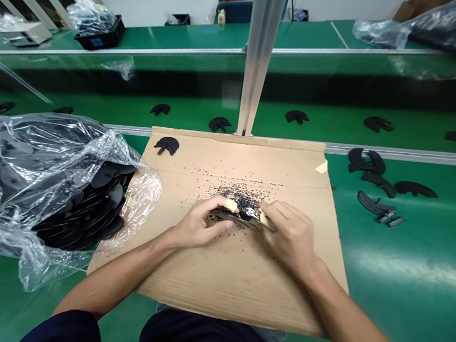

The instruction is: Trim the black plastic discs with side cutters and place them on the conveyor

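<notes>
Green assembly-line belting (416, 277) forms the work surface, edged by aluminium rails (402, 154), with an aluminium upright post (261, 51) rising just behind the landmark, a flattened cardboard sheet (238, 292). Left of the sheet, overlapping its edge, lies a clear plastic bag (134, 190) holding a stack of black fan-shaped parts (84, 223). Similar loose black parts (371, 161) lie on the belting right of the sheet, and another black fan-shaped part (166, 145) sits at the sheet's far left corner. Near the sheet's centre, the left hand (198, 224) and right hand (289, 235) are both closed on a black curved part (232, 218), gripping it at opposite ends between fingers and thumb. Its long axis runs roughly across the sheet, sloping slightly toward the person at the right end. A bright metal piece (251, 213) sits nearer the right hand. Pale tape-like pieces (231, 205) show at the grip; their exact nature cannot be determined. Black granules (240, 197) lie scattered just beyond the hands, with bare cardboard on the near side and toward the right edge.
</notes>
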Tool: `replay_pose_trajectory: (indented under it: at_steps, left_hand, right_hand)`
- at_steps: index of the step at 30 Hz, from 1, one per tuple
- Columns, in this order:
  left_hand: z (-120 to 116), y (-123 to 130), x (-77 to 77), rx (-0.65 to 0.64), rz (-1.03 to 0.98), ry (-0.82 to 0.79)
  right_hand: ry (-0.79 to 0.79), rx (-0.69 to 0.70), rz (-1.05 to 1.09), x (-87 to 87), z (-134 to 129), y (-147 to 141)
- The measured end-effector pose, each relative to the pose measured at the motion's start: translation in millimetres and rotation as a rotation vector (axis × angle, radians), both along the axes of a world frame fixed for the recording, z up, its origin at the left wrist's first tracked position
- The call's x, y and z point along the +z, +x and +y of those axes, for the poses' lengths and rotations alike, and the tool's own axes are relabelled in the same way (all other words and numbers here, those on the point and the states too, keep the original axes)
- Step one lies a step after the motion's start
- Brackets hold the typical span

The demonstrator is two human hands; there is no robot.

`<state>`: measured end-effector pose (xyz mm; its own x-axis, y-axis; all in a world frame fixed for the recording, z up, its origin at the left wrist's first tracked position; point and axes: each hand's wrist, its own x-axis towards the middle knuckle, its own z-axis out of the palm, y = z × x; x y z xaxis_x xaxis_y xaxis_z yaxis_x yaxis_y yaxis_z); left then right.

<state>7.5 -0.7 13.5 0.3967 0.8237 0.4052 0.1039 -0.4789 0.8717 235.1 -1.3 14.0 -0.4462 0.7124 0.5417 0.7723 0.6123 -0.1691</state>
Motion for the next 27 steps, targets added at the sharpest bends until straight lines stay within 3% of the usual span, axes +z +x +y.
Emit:
replay_pose_trajectory:
  at_steps: [4, 9, 12, 17, 19, 21, 22, 23, 27]
  left_hand:
    - [1, 0, 4.4, -0.041, 0.120, 0.016]
    - [2, -3, 12.0, 0.068, 0.087, -0.148]
    - [16, -17, 23.3, 0.104, 0.079, -0.198]
    - [81, -75, 66.8, 0.207, 0.422, 0.101]
    - [118, -106, 86.5, 0.345, 0.683, 0.169]
    - [155, -136, 101.0, 0.511, 1.058, 0.136]
    - [173, -150, 105.3, 0.586, 1.238, 0.078]
    - [189, -164, 107.4, 0.643, 1.294, 0.041]
    - [235, -208, 96.7, 0.778, 1.379, -0.112]
  right_hand:
    - [0.014, 0.004, -0.065, -1.6, 3, 0]
    - [0.006, -0.015, -0.041, -5.3, 6, 1]
    - [0.022, -0.069, -0.079, -8.3, 12, 6]
    - [0.093, -0.215, -0.221, -10.2, 24, 18]
    - [0.120, -0.272, -0.271, -10.7, 29, 24]
    - [0.114, -0.298, -0.286, -12.0, 32, 30]
    - [0.087, -0.292, -0.281, -13.2, 31, 35]
    - [0.061, -0.278, -0.262, -14.6, 29, 40]
    - [-0.037, -0.193, -0.136, -20.5, 4, 70]
